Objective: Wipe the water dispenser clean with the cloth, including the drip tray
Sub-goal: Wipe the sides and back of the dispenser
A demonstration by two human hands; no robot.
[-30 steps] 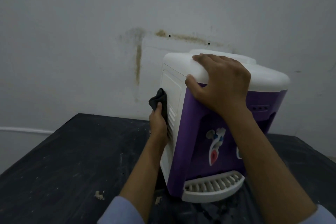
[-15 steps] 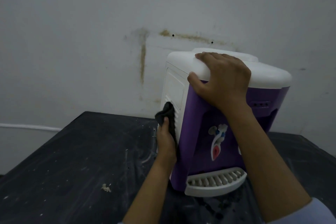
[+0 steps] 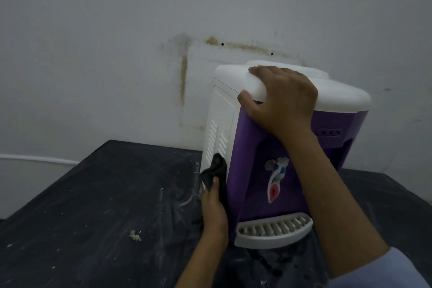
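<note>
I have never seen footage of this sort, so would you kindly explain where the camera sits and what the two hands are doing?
There is no machine here. A person works with bare hands, and the view comes from a camera worn on their head, looking forward and down. The purple-and-white water dispenser stands on a dark, scuffed table against a stained wall. The right hand holds its white top, which probably steadies it. The left hand grips a dark cloth and presses it against the lower part of the dispenser's white vented side. The white drip tray sits at the bottom front, with neither hand on it. A small pale crumb lies on the table to the left.
</note>
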